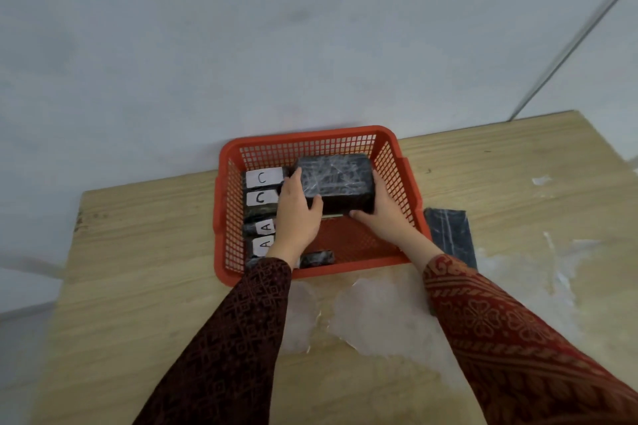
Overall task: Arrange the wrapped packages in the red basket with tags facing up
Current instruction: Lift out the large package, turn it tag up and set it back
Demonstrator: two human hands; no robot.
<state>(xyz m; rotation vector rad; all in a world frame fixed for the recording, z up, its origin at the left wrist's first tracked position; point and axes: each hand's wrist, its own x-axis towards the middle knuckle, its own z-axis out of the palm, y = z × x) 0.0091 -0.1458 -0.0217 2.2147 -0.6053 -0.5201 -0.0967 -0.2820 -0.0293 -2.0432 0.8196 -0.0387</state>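
Nearest you: both patterned sleeves [221, 348], reaching over a crumpled sheet of clear plastic wrap [373, 314] on the wooden table [138, 286].

Your left hand [296, 214] and right hand [383, 214] are clamped on the two ends of a large black wrapped package [333, 179], held inside the red basket [310, 141] toward its far right corner. The face turned up shows only shiny film; no tag is visible on it. I cannot tell whether the package rests on the basket floor or is held just above it.

Along the basket's left wall sits a row of smaller packages with white tags up: two marked C [264, 178] [262, 197], two marked A [266, 227] [264, 244]. One more small dark package [317, 259] lies at the near wall, tag not visible.

Risks, as judgement:
- If you set the large package down as it stands, its tag probably ends up underneath or on a side. Check before letting go.
- The film looks slick; turning the package over in a two-ended hold could let it slip and drop.
- Your left hand is just beside the upper C tag; a swing leftward could knock that row askew or flip a tag.
- A flat dark package [448, 235] lies outside the basket on its right, easy to overlook.
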